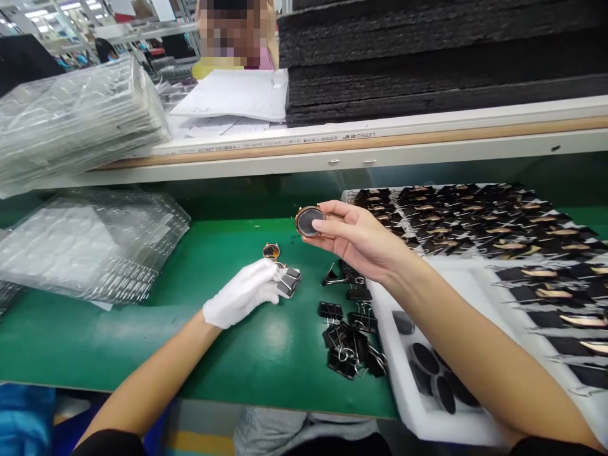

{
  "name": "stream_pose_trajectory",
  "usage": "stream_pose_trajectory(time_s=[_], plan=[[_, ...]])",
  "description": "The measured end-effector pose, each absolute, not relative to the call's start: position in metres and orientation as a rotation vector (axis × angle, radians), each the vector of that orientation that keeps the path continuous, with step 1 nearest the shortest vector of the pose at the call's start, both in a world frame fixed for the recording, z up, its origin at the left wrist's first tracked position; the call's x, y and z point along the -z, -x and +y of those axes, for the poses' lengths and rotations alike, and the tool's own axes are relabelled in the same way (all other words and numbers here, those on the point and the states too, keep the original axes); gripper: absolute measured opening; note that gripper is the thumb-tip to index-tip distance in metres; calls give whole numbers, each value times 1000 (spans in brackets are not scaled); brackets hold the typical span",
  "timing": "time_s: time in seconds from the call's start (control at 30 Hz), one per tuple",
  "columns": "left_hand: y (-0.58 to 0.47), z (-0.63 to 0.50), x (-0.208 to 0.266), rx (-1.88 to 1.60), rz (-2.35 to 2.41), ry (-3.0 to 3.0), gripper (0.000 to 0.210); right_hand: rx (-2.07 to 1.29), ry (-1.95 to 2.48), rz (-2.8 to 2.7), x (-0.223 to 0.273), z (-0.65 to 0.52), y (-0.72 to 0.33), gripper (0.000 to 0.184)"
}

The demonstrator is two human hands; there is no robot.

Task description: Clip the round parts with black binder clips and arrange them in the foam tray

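My right hand [354, 234] is bare and raised above the mat, pinching a round gold-rimmed watch case [308, 223]. The thumb lies on the dark disc that fills the case. Lower and to the left, my left hand [247, 288] wears a white glove and is closed on a black binder clip [289, 282]. Just beyond its fingertips a gold watch case [271, 251] with its inside showing lies on the green mat; part of another one seems to peek out behind the fingers. Loose binder clips [349, 348] are heaped to the right.
A white foam tray [394, 386] at the right holds several dark discs [425, 359]. Behind it stand rows of clipped watch cases [451, 215]. Clear plastic trays [95, 247] are stacked at the left. A shelf [266, 158] with black foam sheets [427, 63] crosses the back; a person is beyond it.
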State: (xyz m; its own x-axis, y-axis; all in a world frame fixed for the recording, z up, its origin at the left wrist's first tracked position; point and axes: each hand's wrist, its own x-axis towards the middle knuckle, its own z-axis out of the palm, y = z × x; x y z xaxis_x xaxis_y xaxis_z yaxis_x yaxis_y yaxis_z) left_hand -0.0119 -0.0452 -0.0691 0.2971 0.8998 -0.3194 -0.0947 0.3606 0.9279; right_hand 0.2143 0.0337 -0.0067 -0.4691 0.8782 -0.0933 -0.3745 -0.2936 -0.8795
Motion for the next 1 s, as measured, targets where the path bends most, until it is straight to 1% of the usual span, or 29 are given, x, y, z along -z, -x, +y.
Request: stream_pose_trajectory(time_s=[0.1, 0.2, 0.3, 0.4, 0.47, 0.57, 0.73, 0.87, 1.0], plan=[[21, -45, 67, -902, 1015, -824, 35, -1900, 819, -1059, 10, 30, -209, 29], [21, -43, 72, -1126, 990, -855, 37, -1997, 868, -1075, 17, 27, -204, 26], [16, -40, 81, -1369, 965, -871, 34, -2117, 908, -1079, 27, 20, -195, 25], [12, -40, 87, -1567, 942, -845, 34, -2224, 920, -1067, 42, 8, -184, 29], [10, -42, 88, -1637, 940, -869, 32, -2298, 885, -1077, 52, -1, -176, 32], [7, -48, 91, -1633, 1031, -935, 26, -2338, 785, -1092, 63, -13, -167, 33], [6, -52, 94, -1623, 1111, -1045, 21, -2119, 732, -1111, 67, -17, -162, 30], [16, -48, 85, -1477, 1196, -1217, 22, -2037, 764, -1246, 62, -12, -168, 29], [29, -42, 78, -1362, 1226, -1438, 26, -1951, 803, -1504, 55, -5, -177, 27]])
